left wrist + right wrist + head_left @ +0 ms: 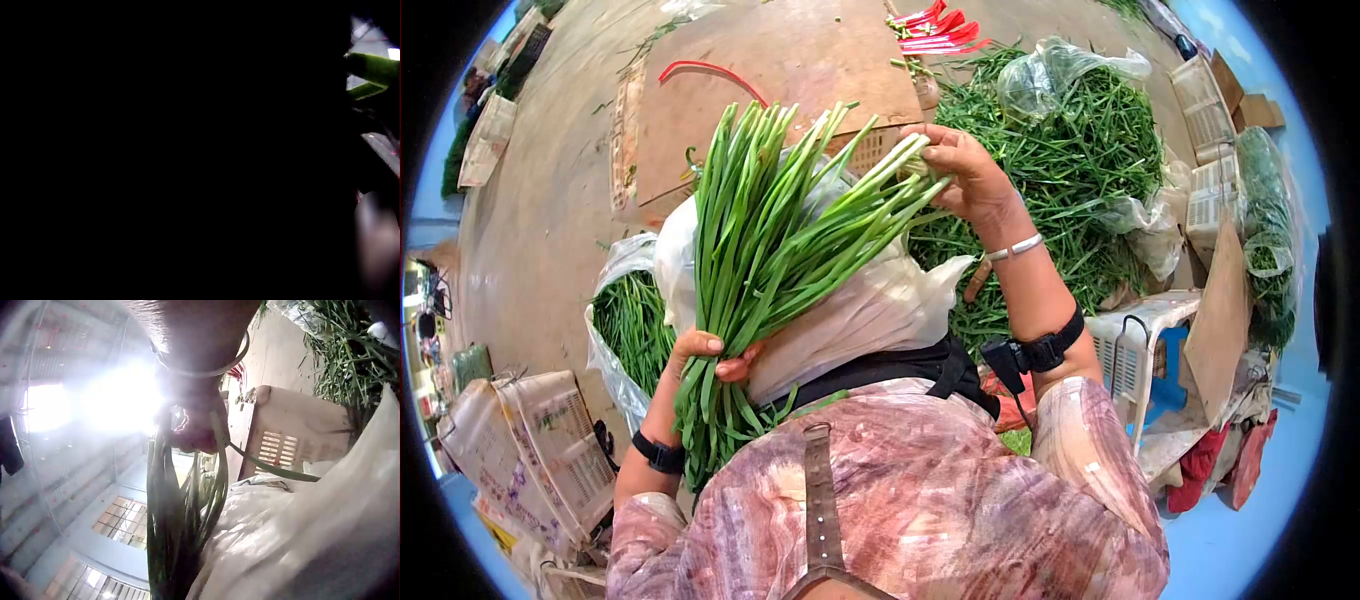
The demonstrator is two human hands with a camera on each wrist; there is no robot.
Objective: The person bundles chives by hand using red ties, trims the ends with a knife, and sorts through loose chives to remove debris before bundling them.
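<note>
Left hand (705,355) grips the green stalk bunch (780,240); right hand (960,170) pinches its tips

No readable text, brand, number or sign in any view. Lower left of the head view: printed sheets (550,440) over the crates (585,470) show purple and dark marks, too small and blurred to read. Left wrist view is almost all black. Right wrist view is washed out by glare, nothing legible on the slotted crate (294,434).
</note>
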